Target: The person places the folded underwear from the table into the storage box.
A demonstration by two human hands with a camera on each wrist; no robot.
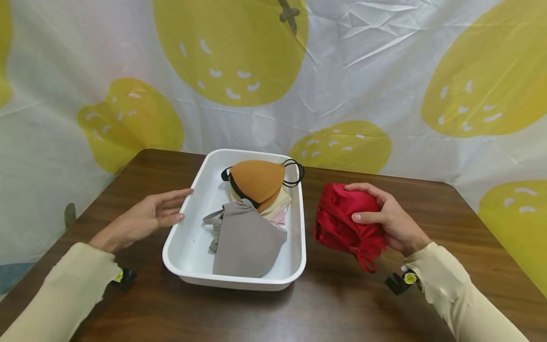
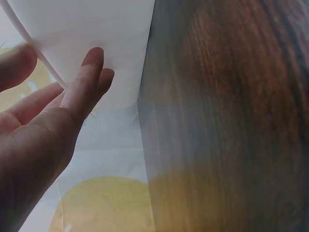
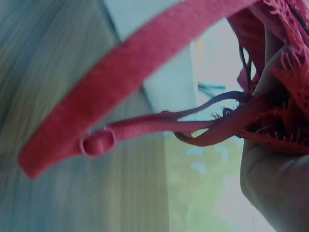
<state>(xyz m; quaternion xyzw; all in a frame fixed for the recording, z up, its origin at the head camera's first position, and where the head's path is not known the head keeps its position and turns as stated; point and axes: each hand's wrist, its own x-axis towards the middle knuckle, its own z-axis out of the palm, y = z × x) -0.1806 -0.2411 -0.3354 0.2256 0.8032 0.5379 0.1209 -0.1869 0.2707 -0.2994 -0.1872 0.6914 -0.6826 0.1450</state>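
Observation:
A folded red bra (image 1: 348, 216) is gripped by my right hand (image 1: 386, 216), thumb on its near side, just to the right of the white tray (image 1: 188, 259). Its strap with a small ring (image 3: 99, 142) dangles large across the right wrist view. My left hand (image 1: 145, 218) is at the tray's left side, fingers extended along the outer wall and thumb by the rim. Inside the tray, a grey bra (image 1: 249, 240) lies nearest me. Behind it an orange bra (image 1: 256, 180) with black straps rests on cream fabric (image 1: 278, 202), its loops over the right rim.
The tray stands on a dark brown wooden table (image 1: 342, 304). Behind the table hangs a white cloth (image 1: 256, 128) printed with yellow lemons. Each wrist wears a small black camera (image 1: 397, 283).

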